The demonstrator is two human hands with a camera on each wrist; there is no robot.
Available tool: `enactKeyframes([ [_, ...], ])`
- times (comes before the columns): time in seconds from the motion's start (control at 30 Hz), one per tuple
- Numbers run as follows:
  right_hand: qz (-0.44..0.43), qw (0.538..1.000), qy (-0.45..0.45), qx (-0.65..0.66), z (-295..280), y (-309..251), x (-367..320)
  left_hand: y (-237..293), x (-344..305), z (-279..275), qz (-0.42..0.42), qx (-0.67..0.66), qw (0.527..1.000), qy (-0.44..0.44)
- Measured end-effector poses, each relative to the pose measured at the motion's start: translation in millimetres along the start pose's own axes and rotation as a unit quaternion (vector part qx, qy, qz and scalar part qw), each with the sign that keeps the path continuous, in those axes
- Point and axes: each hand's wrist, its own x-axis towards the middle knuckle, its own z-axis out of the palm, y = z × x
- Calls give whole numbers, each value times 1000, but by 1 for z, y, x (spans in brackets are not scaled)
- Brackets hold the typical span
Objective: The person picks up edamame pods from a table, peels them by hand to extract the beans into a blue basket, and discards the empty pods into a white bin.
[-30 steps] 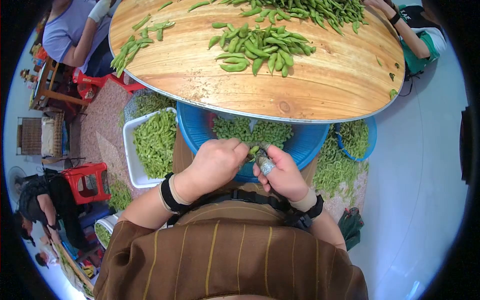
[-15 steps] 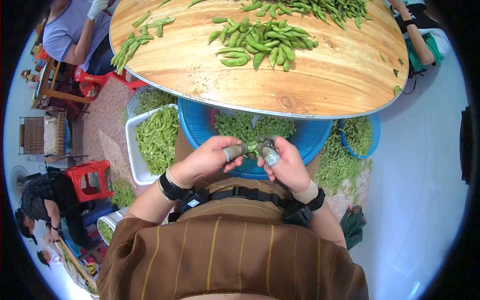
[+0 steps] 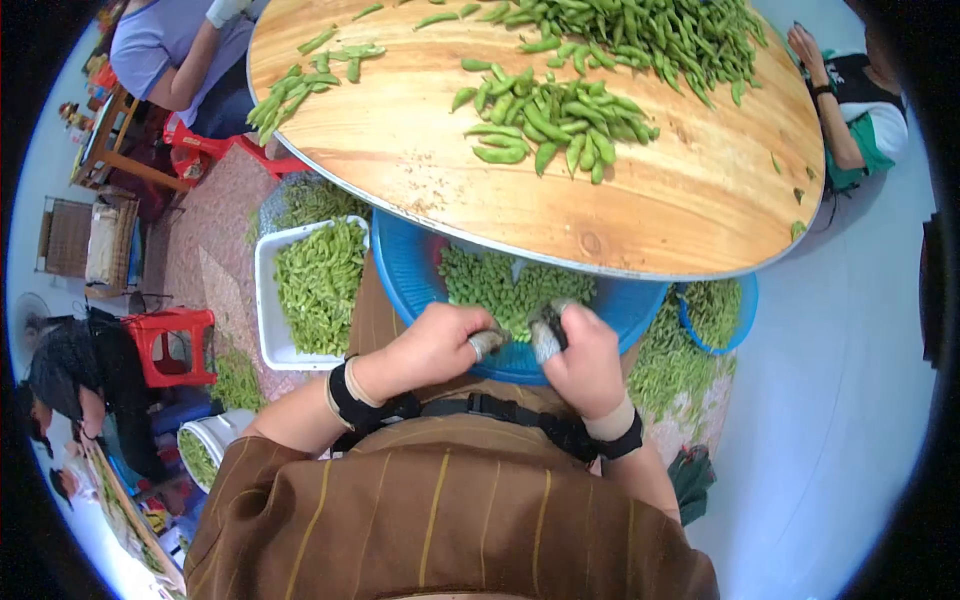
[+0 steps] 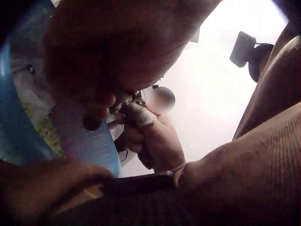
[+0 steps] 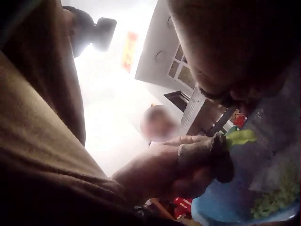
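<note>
My left hand (image 3: pixel 440 345), its thumb wrapped in grey tape, pinches a green soybean pod (image 5: pixel 241 137) between thumb and finger; the pod's bright end sticks out past the fingertips in the right wrist view. To its right, my right hand (image 3: pixel 582 360) has its fingers curled and a taped thumb (image 3: pixel 546 342) beside a dark-wrapped finger; nothing shows in its grip. Both hands are over the near edge of a blue basin (image 3: pixel 400 275), a small gap apart. Shelled green beans (image 3: pixel 480 278) lie in the basin below them.
A wooden tabletop (image 3: pixel 400 170) overhangs the basin, with a pile of pods (image 3: pixel 560 120) on it. A white tub (image 3: pixel 265 300) of pods stands left, a blue basket (image 3: pixel 748 310) right. Green shells (image 3: pixel 670 370) cover the floor. Other people sit around the table.
My hands were together at a pod, and the left hand turned over on the way. Now they have moved apart, the right hand going right and the left staying left with a pod.
</note>
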Motion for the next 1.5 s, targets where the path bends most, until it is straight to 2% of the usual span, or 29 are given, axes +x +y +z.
enactKeyframes([
  [0.03, 3, 999, -20, 51, -1, -5, 2, 5, 1, -2, 37, 6, 999, -1],
  [0.07, -4, 999, -20, 49, 0, -4, 1, 11, 2, -5, 73, 13, 997, -4],
  [0.13, 85, 961, -120, 233, 4, -2, 2, 23, 2, -10, 90, -30, 994, -59],
  [0.17, 234, 849, -200, 429, -3, -3, 2, 26, 2, -13, 82, -125, 984, -99],
  [0.2, 232, 850, -202, 427, -5, -6, 1, 31, 1, -17, 82, -125, 984, -95],
  [0.23, 225, 796, -202, 525, -6, -9, 0, 38, 0, -21, -14, -240, 960, -146],
  [0.27, 216, 731, -200, 616, -7, -11, 1, 41, 0, -24, -108, -348, 911, -193],
  [0.3, 206, 748, -195, 600, -10, -12, 3, 37, 0, -23, -107, -348, 912, -190],
  [0.37, 199, 768, -196, 576, -14, -13, 8, 27, 1, -19, -109, -481, 849, -189],
  [0.4, 195, 787, -195, 552, -15, -14, 10, 27, 0, -21, -108, -480, 850, -189],
  [0.47, 184, 793, -203, 544, -14, -13, 11, 28, -2, -24, -145, -481, 843, -192],
  [0.53, 175, 798, -211, 537, -12, -14, 11, 23, -5, -23, -143, -491, 839, -187],
  [0.6, 131, 813, -198, 531, -9, -16, 12, 23, -8, -24, -147, -502, 833, -182],
  [0.7, 165, 788, -237, 545, -14, -16, 16, 30, -11, -30, -167, -466, 858, -138],
  [0.8, 147, 790, -257, 537, -18, -14, 18, 28, -10, -29, -108, -462, 870, -138],
  [0.83, 150, 789, -255, 539, -18, -13, 17, 27, -9, -27, -111, -462, 868, -141],
  [0.9, 120, 836, -225, 485, -16, -11, 16, 26, -7, -25, -88, -407, 901, -123],
  [1.03, 144, 828, -189, 507, -9, -9, 11, 28, -5, -24, -109, -405, 900, -119],
  [1.1, 177, 792, -163, 561, -1, -5, 12, 30, -8, -32, -119, -405, 900, -106],
  [1.13, 172, 793, -164, 561, 0, -5, 13, 29, -13, -39, -118, -403, 902, -104],
  [1.2, 181, 868, -125, 444, 2, -5, 13, 21, -31, -63, -163, -366, 914, -65],
  [1.23, 132, 937, -110, 304, 10, 9, 10, 8, -39, -75, -130, -134, 981, -53],
  [1.27, 128, 938, -106, 305, 14, 18, 8, -3, -45, -86, -88, 107, 990, -38],
  [1.3, 46, 984, -54, 162, 18, 24, 6, 1, -52, -96, -134, 331, 933, -51],
  [1.33, -37, 999, -2, 12, 20, 27, 4, 11, -49, -100, -132, 334, 932, -48],
  [1.4, -28, 999, 4, 42, 20, 22, 7, 35, -36, -103, -81, 328, 932, 129],
  [1.47, 30, 998, -41, 41, 12, 9, 11, 60, -14, -100, 7, 303, 925, 228],
  [1.5, 25, 998, -40, 38, 10, 5, 11, 68, 0, -97, 61, 281, 918, 272],
])
